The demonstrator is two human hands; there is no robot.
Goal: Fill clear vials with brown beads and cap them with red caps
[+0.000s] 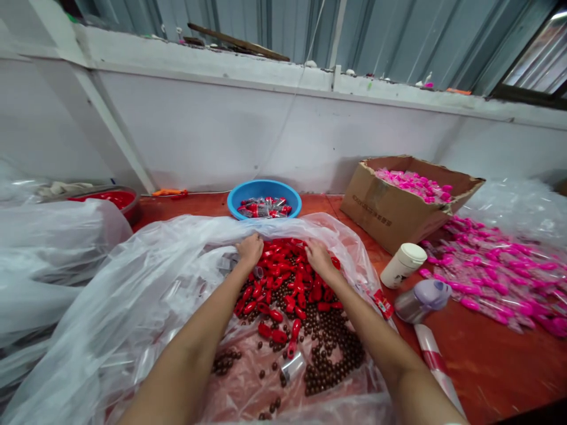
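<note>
A large clear plastic sheet (146, 260) spreads in front of me, with a heap of glossy red plastic pieces (281, 265) and many small brown balls (334, 351) on it. At the heap's far left edge, my left hand (250, 249) is closed on the sheet, its fingertips partly hidden. My right hand (319, 258) is at the far right side of the heap, fingers curled at the sheet beside the red pieces. A short clear plastic cup (293, 366) lies among the balls between my forearms.
Beyond the sheet stands a blue basin (233, 203) of red-and-clear pieces. To the right are a cardboard box (376, 209), a pile of pink pieces (500, 271), a white cup (403, 265) and a purple-lidded bottle (420, 301). A red basin (133, 208) stands left.
</note>
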